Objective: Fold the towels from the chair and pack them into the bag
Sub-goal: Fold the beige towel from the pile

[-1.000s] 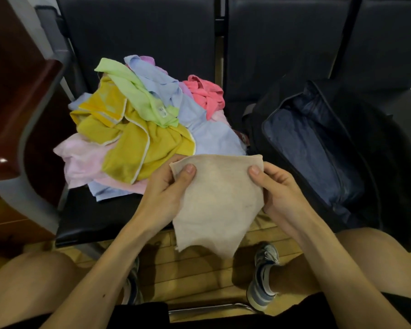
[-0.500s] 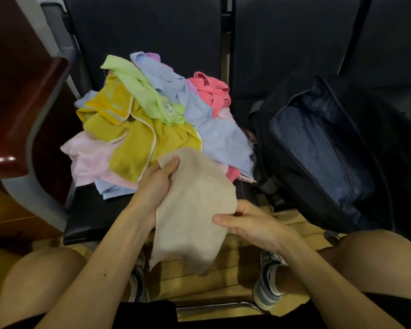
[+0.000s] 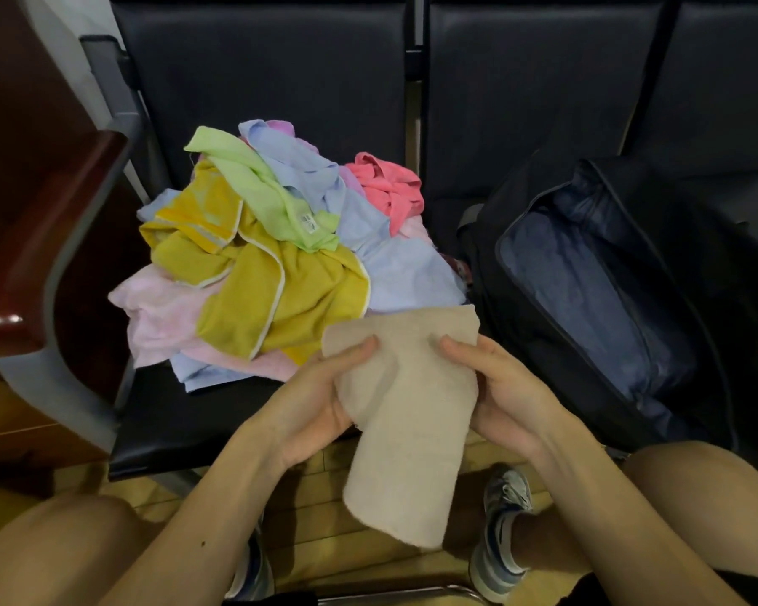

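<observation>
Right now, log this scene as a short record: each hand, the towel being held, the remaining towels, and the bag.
left hand: pinches the beige towel at its upper left edge
right hand: pinches its upper right edge
beige towel: held between the hands, hanging in front of the chair seat
towel pile: unfolded heap on the chair seat; yellow, green, blue, pink
bag: black, open, right of the pile; no towel visible inside

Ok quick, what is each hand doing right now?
Left hand: pinching the left edge of the beige towel, thumb on top.
Right hand: pinching the towel's right edge, thumb on top.
</observation>
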